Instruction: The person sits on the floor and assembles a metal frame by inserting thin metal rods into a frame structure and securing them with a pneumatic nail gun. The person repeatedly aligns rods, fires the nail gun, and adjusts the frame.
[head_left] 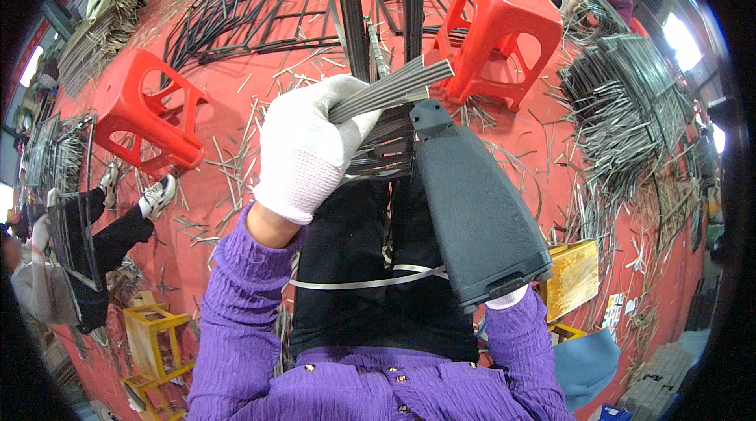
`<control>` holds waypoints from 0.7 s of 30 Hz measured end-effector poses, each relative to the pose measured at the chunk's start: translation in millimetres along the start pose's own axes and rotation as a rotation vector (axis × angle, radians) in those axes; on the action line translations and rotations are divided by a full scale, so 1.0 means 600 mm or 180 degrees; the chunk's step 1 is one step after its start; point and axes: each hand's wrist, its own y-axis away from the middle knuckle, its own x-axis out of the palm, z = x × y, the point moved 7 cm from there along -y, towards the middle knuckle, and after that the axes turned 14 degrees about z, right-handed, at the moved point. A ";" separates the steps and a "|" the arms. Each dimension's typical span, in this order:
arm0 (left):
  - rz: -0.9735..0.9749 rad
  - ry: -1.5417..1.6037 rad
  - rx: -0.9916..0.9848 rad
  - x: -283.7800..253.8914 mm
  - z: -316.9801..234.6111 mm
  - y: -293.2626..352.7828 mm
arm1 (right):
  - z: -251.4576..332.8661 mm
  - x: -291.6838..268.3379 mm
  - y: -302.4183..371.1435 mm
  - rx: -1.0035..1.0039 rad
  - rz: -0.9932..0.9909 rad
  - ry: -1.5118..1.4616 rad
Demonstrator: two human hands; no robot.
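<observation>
My left hand (pixel 303 145), in a white knit glove, is closed round a bundle of thin grey strips (pixel 394 90), whose ends point to the upper right. Across from it, a dark grey tapered tool (pixel 476 208) lies over my right hand; only the white glove cuff (pixel 508 297) shows below its wide end. The fingers there are hidden, but the tool appears held up by that hand. Its narrow tip, with two small holes, is close to the strips. Beneath both hands, a dark metal frame (pixel 413 3) stands in front of my lap, partly covered by the strips.
Red plastic stools stand at left (pixel 126 110) and right (pixel 512 19). Black metal frames (pixel 244 15) lie beyond. A pile of dark strips (pixel 630 98) is at far right, and loose offcuts litter the red floor (pixel 228 118). Another person's legs (pixel 122 232) are at left, near a yellow wooden stool (pixel 153 342).
</observation>
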 end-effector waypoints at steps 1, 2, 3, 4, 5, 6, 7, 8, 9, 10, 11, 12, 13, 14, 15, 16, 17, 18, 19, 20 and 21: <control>0.0037 -0.0022 -0.0090 0.001 0.004 0.000 | 0.006 0.001 -0.002 -0.0053 0.0029 0.0368; 0.0038 -0.0051 -0.0033 0.000 0.002 0.001 | 0.015 0.003 -0.005 -0.0152 0.0084 0.0685; 0.0053 -0.0075 -0.0045 0.000 0.003 0.002 | 0.023 0.006 -0.006 -0.0257 0.0124 0.1000; 0.0070 -0.0099 -0.0057 0.001 0.005 0.004 | 0.034 0.010 -0.007 -0.0406 0.0190 0.1264; 0.0072 -0.0103 -0.0061 0.001 0.006 0.005 | 0.042 0.014 -0.007 -0.0472 0.0210 0.1510; 0.0072 -0.0109 -0.0064 0.001 0.009 0.005 | 0.050 0.017 -0.006 -0.0540 0.0222 0.1754; 0.0071 -0.0115 -0.0066 0.002 0.011 0.005 | 0.055 0.019 -0.005 -0.0526 0.0189 0.1980; 0.0082 -0.0065 -0.0049 0.003 0.013 0.004 | 0.052 0.020 -0.005 -0.0328 0.0206 0.2048; 0.0092 -0.0015 -0.0027 0.003 0.016 0.001 | 0.063 0.024 -0.004 -0.0486 0.0158 0.2406; 0.0096 0.0032 0.0001 0.002 0.019 0.000 | 0.062 0.026 -0.005 -0.0469 0.0189 0.2248; -0.0022 -0.0158 0.0261 -0.005 0.011 0.000 | 0.062 0.028 -0.006 -0.0464 0.0222 0.2090; -0.0146 -0.0356 0.0523 -0.013 0.002 0.002 | 0.059 0.027 -0.008 -0.0449 0.0181 0.1777; -0.0218 -0.0497 0.0537 -0.019 0.002 0.003 | 0.062 0.030 -0.010 -0.0543 0.0230 0.1798; -0.0378 0.0176 0.0782 -0.030 0.000 0.014 | 0.063 0.031 -0.012 -0.0617 0.0206 0.1658; -0.0559 0.0928 0.0957 -0.041 0.003 0.023 | 0.065 0.032 -0.014 -0.0662 0.0217 0.1600; -0.0519 0.1682 0.0693 -0.045 0.018 0.035 | 0.066 0.034 -0.016 -0.0706 0.0229 0.1541; -0.0423 0.1924 0.1080 -0.046 0.009 0.038 | 0.068 0.037 -0.016 -0.0710 0.0286 0.1576; -0.0241 0.1845 0.0933 -0.043 0.013 0.038 | 0.071 0.037 -0.016 -0.0717 0.0340 0.1617; -0.0326 0.2084 0.0940 -0.036 0.017 0.038 | 0.067 0.034 -0.017 -0.0637 0.0295 0.1273; -0.0422 0.2351 0.0917 -0.028 0.021 0.038 | 0.064 0.031 -0.019 -0.0567 0.0236 0.0927; -0.0130 0.2884 0.0631 -0.013 0.033 0.037 | 0.044 0.031 -0.019 -0.0350 0.0067 0.0086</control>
